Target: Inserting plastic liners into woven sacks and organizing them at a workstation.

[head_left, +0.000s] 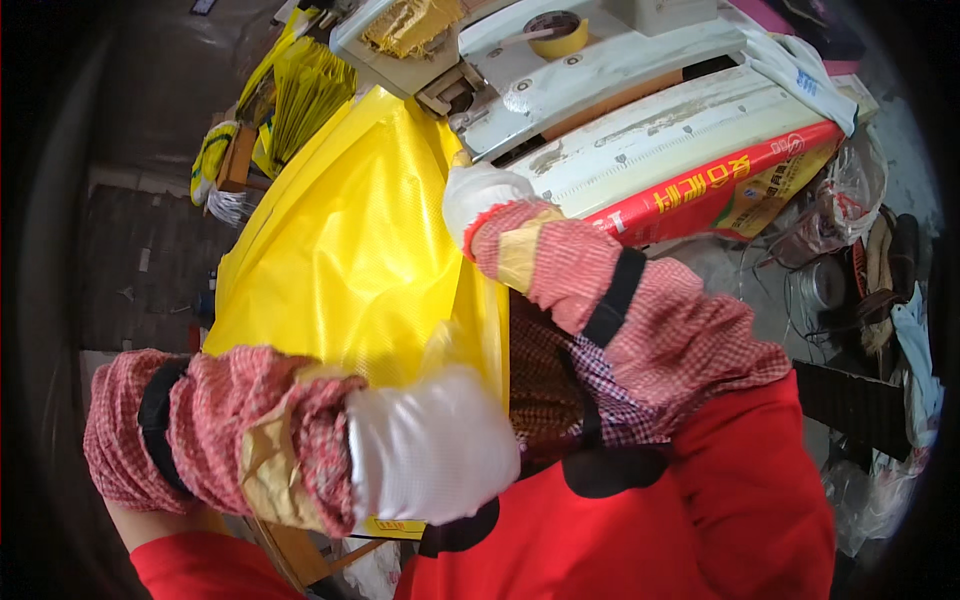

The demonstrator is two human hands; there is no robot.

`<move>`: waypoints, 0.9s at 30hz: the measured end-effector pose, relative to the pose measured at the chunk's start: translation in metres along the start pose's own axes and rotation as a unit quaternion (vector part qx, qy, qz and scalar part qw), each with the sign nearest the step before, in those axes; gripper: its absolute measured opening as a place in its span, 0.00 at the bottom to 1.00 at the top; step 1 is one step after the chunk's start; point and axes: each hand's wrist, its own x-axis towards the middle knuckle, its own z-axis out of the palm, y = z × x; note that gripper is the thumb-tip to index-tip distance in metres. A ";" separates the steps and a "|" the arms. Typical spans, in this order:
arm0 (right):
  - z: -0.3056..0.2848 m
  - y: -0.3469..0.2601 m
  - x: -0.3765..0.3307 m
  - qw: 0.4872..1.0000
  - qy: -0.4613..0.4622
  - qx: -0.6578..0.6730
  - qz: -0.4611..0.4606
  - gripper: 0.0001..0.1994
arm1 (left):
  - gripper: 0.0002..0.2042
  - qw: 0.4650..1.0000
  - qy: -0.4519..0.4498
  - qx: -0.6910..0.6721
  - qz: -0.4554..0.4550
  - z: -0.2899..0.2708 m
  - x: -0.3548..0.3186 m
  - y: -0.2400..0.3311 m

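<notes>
A large yellow woven plastic sack (350, 245) slopes from the sewing machine (450, 88) down toward my lap. My gloved right hand (488, 195) is closed at the sack's right edge, close below the machine's presser area; one yellowish fingertip points up, the other fingers are hidden. Nearer to me, my gloved left hand (435, 445) is closed over the lower right edge of the sack. Its fingers are partly hidden and blurred, with one lying over the yellow surface. The part of the sack under the machine cannot be seen well.
A roll of yellow tape (556, 35) lies on the machine bed. A red printed strip (720, 185) covers the table's front edge. Folded yellow sacks (305, 95) are piled at the far left. At right are a plastic bag (840, 200) and a metal can (822, 283).
</notes>
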 end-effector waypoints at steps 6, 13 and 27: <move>-0.002 -0.001 0.025 0.989 -0.049 -0.126 -0.057 0.12 | 0.17 0.991 -0.088 0.013 -0.099 -0.035 0.024 -0.063; 0.005 0.000 0.021 0.991 -0.030 -0.126 -0.036 0.14 | 0.18 0.926 -0.094 0.203 -0.303 -0.090 -0.066 -0.075; -0.012 -0.006 0.003 0.939 -0.043 -0.119 -0.320 0.15 | 0.11 0.946 0.182 0.210 -0.168 -0.058 -0.064 -0.076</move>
